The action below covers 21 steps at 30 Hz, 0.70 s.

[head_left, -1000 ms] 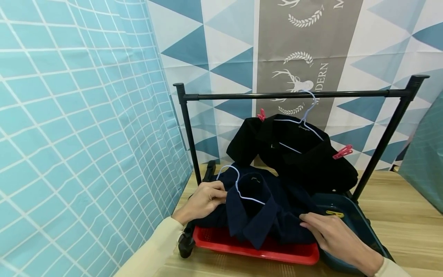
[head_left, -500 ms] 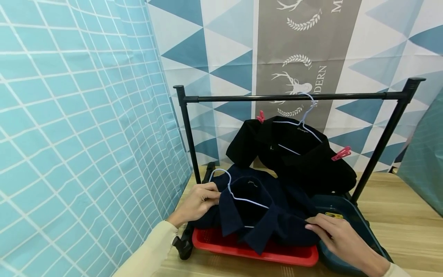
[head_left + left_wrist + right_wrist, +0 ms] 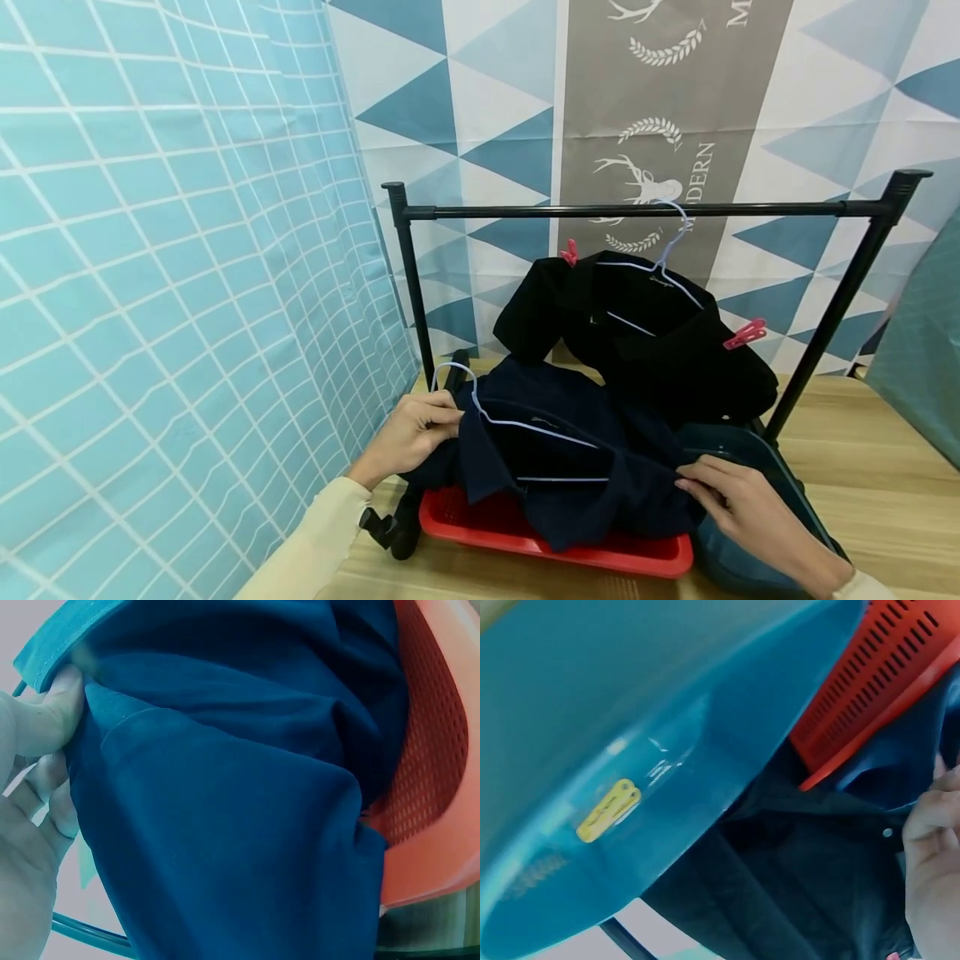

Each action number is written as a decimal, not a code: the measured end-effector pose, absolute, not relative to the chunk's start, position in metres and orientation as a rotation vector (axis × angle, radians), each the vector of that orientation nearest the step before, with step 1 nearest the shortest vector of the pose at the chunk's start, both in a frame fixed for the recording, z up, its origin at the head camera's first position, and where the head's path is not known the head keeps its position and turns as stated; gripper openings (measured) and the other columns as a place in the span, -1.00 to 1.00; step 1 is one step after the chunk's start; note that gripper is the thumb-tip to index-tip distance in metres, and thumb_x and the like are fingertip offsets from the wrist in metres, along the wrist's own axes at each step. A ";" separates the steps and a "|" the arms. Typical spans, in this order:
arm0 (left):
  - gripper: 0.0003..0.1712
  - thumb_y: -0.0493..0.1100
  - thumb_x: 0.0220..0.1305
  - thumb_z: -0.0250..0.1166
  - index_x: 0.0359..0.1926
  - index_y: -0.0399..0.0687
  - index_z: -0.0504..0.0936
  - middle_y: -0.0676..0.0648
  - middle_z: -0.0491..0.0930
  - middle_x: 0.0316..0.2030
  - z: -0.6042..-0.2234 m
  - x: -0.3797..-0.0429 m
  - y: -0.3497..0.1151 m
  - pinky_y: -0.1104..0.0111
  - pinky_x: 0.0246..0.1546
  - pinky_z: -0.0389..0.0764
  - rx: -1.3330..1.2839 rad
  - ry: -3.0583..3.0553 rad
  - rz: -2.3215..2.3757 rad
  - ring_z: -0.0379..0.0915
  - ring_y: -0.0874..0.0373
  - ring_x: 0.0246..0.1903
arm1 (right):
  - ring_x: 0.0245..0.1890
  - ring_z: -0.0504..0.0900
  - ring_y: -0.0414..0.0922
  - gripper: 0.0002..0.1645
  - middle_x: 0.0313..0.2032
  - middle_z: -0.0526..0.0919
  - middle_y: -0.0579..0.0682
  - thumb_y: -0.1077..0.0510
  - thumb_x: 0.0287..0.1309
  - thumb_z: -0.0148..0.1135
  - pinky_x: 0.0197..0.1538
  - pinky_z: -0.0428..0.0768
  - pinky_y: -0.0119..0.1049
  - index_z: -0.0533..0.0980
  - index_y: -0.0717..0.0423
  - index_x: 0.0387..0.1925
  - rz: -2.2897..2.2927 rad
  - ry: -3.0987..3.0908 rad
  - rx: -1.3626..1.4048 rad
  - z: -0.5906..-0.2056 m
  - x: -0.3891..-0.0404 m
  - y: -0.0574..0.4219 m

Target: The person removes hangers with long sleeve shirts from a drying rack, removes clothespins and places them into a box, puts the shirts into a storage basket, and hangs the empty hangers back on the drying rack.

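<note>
A navy collared shirt lies over a red basket, its neck stretched wide. Inside the neck is a pale lilac hanger, its hook sticking out at the left beside the collar. My left hand pinches the shirt by the left side of the collar; the left wrist view shows thumb and fingers on the cloth. At the opposite shoulder, my right hand pinches the shirt's fabric between thumb and fingers. Cloth hides the hanger's two ends.
Behind, a black shirt hangs from the black rack with pink clothespins at its shoulders. A dark teal basin stands right of the basket; a yellow clothespin lies in it. Patterned curtains border the table.
Both hands have moved apart, the left one further, stretching the shirt's neck wider. The hanger's hook has shifted left, and its lower bar has come into view inside the neck.
</note>
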<state>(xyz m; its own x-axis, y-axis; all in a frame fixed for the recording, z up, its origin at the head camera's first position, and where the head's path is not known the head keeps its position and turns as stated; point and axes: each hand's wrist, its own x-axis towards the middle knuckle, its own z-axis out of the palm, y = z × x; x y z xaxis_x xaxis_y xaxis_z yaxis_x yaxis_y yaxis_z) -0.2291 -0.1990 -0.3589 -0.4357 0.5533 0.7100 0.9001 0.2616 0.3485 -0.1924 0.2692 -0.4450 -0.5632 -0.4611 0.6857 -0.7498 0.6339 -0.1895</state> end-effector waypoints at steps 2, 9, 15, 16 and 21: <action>-0.71 -0.64 0.06 0.41 -0.23 -0.32 0.83 -0.05 0.62 -0.43 -0.360 -0.231 -0.199 0.49 -0.44 0.51 -1.306 -2.107 -1.010 0.48 0.17 -0.51 | -0.43 0.35 -0.46 -0.48 -0.29 0.54 -0.34 0.51 0.00 0.46 -0.39 0.29 -0.63 0.69 -0.10 -0.11 0.633 -2.266 0.940 -0.442 -0.192 0.265; -0.74 -0.55 0.14 0.43 -0.20 -0.23 0.84 0.02 0.60 -0.38 -0.368 -0.238 -0.201 0.47 -0.43 0.53 -1.301 -2.110 -1.000 0.47 0.22 -0.46 | -0.48 0.29 -0.46 -0.52 -0.20 0.49 -0.34 0.31 0.20 0.45 -0.41 0.25 -0.62 0.64 -0.20 0.08 0.708 -2.271 0.909 -0.425 -0.181 0.241; -0.75 -0.59 0.10 0.43 -0.22 -0.29 0.84 -0.01 0.61 -0.41 -0.365 -0.236 -0.197 0.47 -0.42 0.52 -1.311 -2.124 -0.995 0.49 0.22 -0.45 | -0.49 0.34 -0.47 -0.45 -0.30 0.52 -0.44 0.43 0.01 0.52 -0.41 0.33 -0.61 0.66 -0.21 -0.06 0.746 -2.222 0.920 -0.419 -0.180 0.230; -0.74 -0.61 0.08 0.43 -0.23 -0.32 0.83 -0.03 0.60 -0.42 -0.362 -0.234 -0.195 0.47 -0.43 0.52 -1.320 -2.116 -0.993 0.50 0.20 -0.46 | -0.49 0.36 -0.45 -0.44 -0.32 0.55 -0.43 0.46 -0.01 0.52 -0.42 0.35 -0.60 0.67 -0.21 -0.11 0.777 -2.217 0.904 -0.418 -0.180 0.230; -0.70 -0.70 0.01 0.39 -0.28 -0.37 0.81 -0.10 0.57 -0.48 -0.351 -0.224 -0.191 0.47 -0.44 0.52 -1.386 -2.056 -0.998 0.46 0.13 -0.52 | -0.53 0.41 -0.35 -0.55 -0.41 0.59 -0.37 0.42 0.15 0.42 -0.47 0.38 -0.46 0.66 -0.26 -0.23 0.990 -2.287 0.787 -0.415 -0.181 0.232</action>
